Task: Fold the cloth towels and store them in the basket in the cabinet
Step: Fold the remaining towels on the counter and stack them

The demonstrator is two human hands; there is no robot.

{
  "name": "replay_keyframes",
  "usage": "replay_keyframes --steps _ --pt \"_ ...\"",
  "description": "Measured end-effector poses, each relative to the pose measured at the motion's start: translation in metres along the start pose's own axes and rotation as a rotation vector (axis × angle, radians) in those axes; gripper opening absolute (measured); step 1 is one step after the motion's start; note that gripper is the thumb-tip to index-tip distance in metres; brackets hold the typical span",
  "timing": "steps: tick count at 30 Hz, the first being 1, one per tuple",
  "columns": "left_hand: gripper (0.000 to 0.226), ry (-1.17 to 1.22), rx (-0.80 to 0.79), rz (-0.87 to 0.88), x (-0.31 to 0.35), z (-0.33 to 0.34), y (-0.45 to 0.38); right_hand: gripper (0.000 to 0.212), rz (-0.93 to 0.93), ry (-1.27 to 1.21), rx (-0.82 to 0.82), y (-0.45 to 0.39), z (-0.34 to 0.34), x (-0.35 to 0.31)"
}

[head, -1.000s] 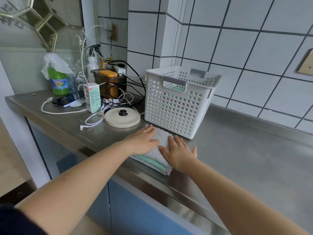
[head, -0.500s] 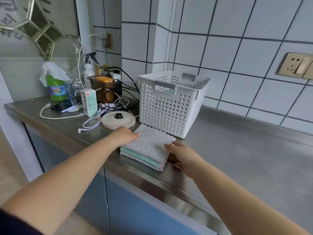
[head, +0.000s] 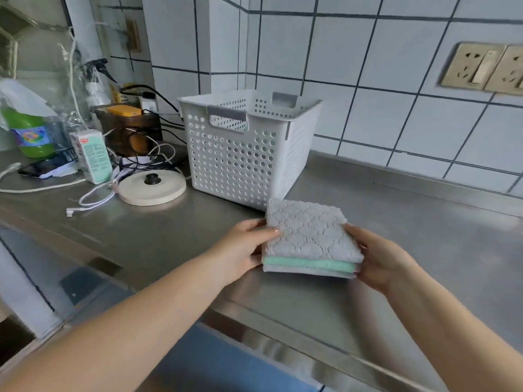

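Lifted since half a second ago, the folded towel stack (head: 310,239) now sits off the steel counter (head: 396,222), just in front of the white basket (head: 243,154). Left hand (head: 240,250) grips its left edge, thumb on top; right hand (head: 379,256) clamps the right edge. Bare counter runs right of the basket. Folded edges face the viewer, the stack lying level, roughly square.

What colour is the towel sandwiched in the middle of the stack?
Mint green, seen edge-on in the towel stack held by both hands; head view.
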State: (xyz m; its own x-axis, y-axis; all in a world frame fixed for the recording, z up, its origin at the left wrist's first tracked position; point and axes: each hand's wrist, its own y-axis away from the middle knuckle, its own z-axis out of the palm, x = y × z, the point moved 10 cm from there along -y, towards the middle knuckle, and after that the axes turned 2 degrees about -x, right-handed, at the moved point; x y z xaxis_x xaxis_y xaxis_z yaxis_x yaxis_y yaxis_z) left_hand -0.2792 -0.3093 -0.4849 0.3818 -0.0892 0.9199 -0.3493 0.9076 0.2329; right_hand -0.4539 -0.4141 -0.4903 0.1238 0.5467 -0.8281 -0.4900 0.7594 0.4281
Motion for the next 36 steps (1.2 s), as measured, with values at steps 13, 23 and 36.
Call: replay_keyframes --steps 13,23,36 --pt "0.036 0.055 -0.15 -0.082 -0.017 0.121 -0.118 0.027 -0.086 -0.003 -0.045 -0.061 -0.101 -0.087" --pt "0.038 0.089 0.003 -0.168 0.05 0.133 -0.056 0.008 -0.069 0.014 0.093 -0.011 -0.08 -0.141" --pt "0.031 -0.056 0.088 0.021 0.22 0.101 -0.026 0.015 -0.219 0.121 -0.102 0.023 0.058 -0.261"
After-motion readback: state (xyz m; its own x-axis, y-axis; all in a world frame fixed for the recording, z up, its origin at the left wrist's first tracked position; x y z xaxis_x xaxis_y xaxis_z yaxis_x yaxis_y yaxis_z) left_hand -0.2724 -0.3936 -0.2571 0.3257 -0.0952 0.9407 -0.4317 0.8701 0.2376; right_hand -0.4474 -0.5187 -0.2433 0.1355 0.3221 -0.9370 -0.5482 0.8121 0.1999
